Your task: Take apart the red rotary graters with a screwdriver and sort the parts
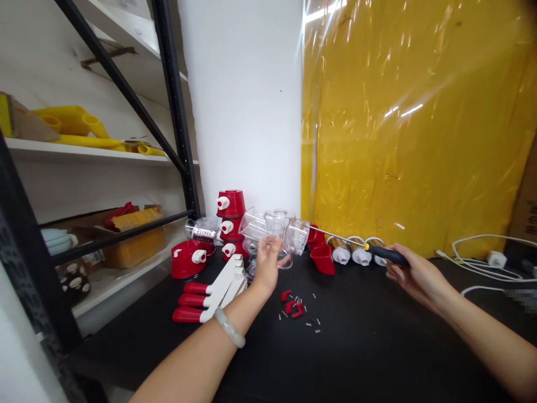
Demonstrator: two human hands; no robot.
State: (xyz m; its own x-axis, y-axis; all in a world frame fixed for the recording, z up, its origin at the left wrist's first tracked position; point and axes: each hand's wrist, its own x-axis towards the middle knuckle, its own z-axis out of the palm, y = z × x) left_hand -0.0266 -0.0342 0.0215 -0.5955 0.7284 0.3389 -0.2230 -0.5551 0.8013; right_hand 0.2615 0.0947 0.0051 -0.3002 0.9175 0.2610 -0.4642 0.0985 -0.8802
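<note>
Raised above the black table, a clear plastic grater housing [277, 225] is gripped in my left hand [267, 262], fingers wrapped round its lower part. My right hand [409, 274] is closed round the dark handle of a long screwdriver [388, 256]. The shaft points left, and its tip is at or near the right end of the housing; whether they touch I cannot tell. Below, small red plastic pieces [289, 307] and several short screws [318, 331] lie loose on the table. White cranks with red grips [199, 300] lie left of my left hand.
Red bases [230, 204] are stacked behind, with another red base [184, 263] at left. Red pushers [322, 259] and grater drums [361, 252] stand along the yellow-covered back. A white cable [482, 263] lies far right. A black-framed shelf [170, 101] borders the left side.
</note>
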